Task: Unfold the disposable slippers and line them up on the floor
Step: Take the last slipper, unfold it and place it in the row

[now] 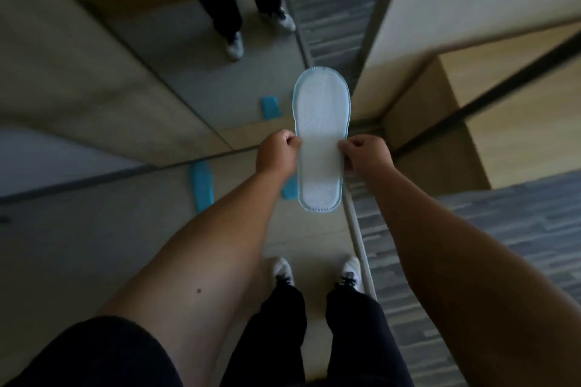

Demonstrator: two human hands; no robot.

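At six o'clock, nearest the camera, two legs in dark trousers end in white shoes (317, 272) standing on pale floor (94, 248); a metal strip runs just right of the right shoe, with striped grey carpet (471, 239) beyond it toward three o'clock. Both bare forearms reach up the frame from the lower corners. Centre frame: left hand (276, 152) and right hand (364, 152) each closed in a pinch on opposite long edges of a flat white slipper (320, 141) with light-blue stitched trim, sole side facing up, held in the air lengthwise along the six-to-twelve line. On the floor at about nine o'clock of the held slipper lies a blue slipper (202, 185), well left of it; another blue piece (287, 190) shows just under the left wrist, mostly hidden. Farther, toward twelve o'clock, a mirror panel (188, 50) stands at floor level; it reflects the legs, shoes, a blue shape and the held slipper's blurred outline.
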